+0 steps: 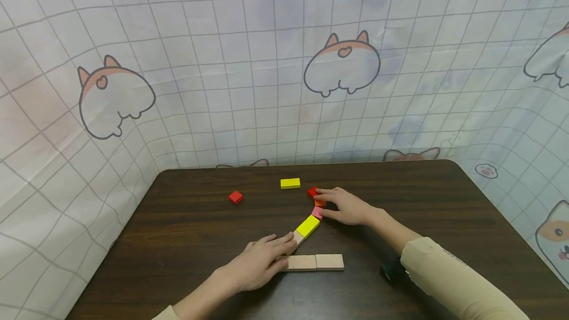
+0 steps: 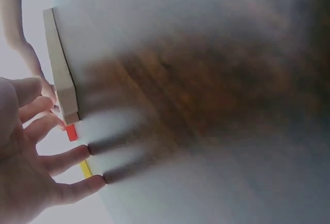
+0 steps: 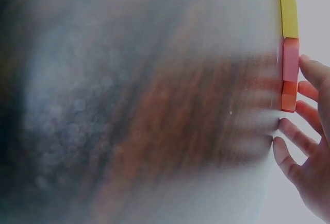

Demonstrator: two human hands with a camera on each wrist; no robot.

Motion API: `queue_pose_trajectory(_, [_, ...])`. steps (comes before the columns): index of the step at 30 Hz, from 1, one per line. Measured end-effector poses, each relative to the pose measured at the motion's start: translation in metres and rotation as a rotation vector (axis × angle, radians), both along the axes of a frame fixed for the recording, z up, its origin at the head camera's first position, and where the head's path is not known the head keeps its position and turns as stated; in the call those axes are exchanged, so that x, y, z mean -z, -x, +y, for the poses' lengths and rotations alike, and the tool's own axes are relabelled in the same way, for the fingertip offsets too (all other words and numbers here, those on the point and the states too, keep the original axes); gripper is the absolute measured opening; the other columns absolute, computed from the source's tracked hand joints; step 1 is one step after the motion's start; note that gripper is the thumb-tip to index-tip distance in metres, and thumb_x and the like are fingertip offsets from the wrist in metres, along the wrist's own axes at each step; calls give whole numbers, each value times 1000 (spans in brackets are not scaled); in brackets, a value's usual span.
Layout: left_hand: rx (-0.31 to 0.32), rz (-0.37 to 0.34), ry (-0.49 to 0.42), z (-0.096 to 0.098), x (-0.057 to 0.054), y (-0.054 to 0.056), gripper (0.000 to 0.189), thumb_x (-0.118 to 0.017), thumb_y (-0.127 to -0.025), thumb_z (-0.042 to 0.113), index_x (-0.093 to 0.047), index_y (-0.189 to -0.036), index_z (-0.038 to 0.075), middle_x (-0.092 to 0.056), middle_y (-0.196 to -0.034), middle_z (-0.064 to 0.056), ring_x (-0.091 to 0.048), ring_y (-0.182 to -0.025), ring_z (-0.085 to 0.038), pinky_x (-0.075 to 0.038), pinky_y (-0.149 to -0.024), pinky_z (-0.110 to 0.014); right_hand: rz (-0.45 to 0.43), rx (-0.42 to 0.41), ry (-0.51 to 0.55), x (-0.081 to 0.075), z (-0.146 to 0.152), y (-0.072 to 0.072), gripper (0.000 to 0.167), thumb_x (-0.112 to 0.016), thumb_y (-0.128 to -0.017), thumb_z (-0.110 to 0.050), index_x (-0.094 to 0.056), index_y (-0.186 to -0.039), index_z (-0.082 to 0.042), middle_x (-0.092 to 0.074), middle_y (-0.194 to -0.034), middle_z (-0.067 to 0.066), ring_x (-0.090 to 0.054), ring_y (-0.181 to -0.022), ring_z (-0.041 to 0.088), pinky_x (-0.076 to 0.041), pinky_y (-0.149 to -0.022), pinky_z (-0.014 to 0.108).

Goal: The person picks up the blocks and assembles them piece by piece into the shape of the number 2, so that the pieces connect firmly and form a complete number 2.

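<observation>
A bent row of blocks lies on the table: a plain wooden block [image 1: 299,239], a yellow block [image 1: 308,226], a pink block [image 1: 316,213], an orange block [image 1: 320,202] and a red block [image 1: 312,192]. My left hand [image 1: 262,262] rests on the plain block with extended fingers, its thumb by two more plain wooden blocks [image 1: 330,261] set end to end. Its fingers hide where the two lines come together. At the row's far end, my right hand [image 1: 348,207] touches the pink block with its thumb, and its spread fingers reach the red and orange ones.
Apart from the row, a red block [image 1: 236,197] lies at the far left and a yellow block [image 1: 290,183] near the back edge. A patterned cloth [image 1: 275,88] hangs behind the dark wooden table [image 1: 178,231]. Beneath the right sleeve sits a small black object [image 1: 390,270].
</observation>
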State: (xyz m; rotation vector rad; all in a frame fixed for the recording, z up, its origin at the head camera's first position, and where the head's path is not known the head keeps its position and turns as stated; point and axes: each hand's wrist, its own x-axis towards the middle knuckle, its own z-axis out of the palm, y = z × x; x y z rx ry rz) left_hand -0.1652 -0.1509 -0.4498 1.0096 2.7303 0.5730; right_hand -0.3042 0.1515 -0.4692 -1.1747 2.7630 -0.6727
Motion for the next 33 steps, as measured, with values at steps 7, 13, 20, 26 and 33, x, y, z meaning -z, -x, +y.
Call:
queue_pose_trajectory(7, [29,25,-75,0,-4,14,47,-56,-108,24,-51,-152,6,-40,-160,-14,-51,-137,-32,-48,-101,-55,-2,1,-4,-1,0,-1,53,-64,-103,-34,-58,-146,-4,-45,-157,16,-48,-132,37,-43,-107,53])
queue_pose_trajectory(13, [-11,-23,-126,-1,-9,35,46,-54,-109,23,-53,-149,1,-41,-158,-21,-44,-142,-35,-40,-110,-52,-10,0,-8,0,0,0,53,-63,-103,-35,-57,-147,-4,-44,-158,15,-48,-132,36,-42,-107,53])
queue_pose_trajectory(20, [-95,6,-140,-4,-6,63,44,-56,-108,23,-55,-148,6,-39,-157,-25,-39,-143,-42,-33,-113,-58,-13,6,-5,2,1,1,53,-63,-103,-36,-58,-146,-5,-44,-158,14,-48,-131,35,-43,-106,52])
queue_pose_trajectory(26, [-143,27,-176,-4,0,87,43,-58,-107,18,-56,-146,1,-45,-153,-24,-43,-141,-41,-34,-113,-57,-23,7,-11,3,1,1,54,-63,-103,-37,-58,-147,-6,-43,-159,14,-47,-132,35,-42,-107,51])
queue_pose_trajectory(33, [-224,44,-230,0,5,115,39,-59,-106,15,-58,-142,0,-51,-148,-22,-48,-137,-38,-38,-111,-53,-15,2,-7,0,1,1,53,-64,-103,-35,-58,-146,-4,-44,-158,15,-48,-131,36,-43,-107,52])
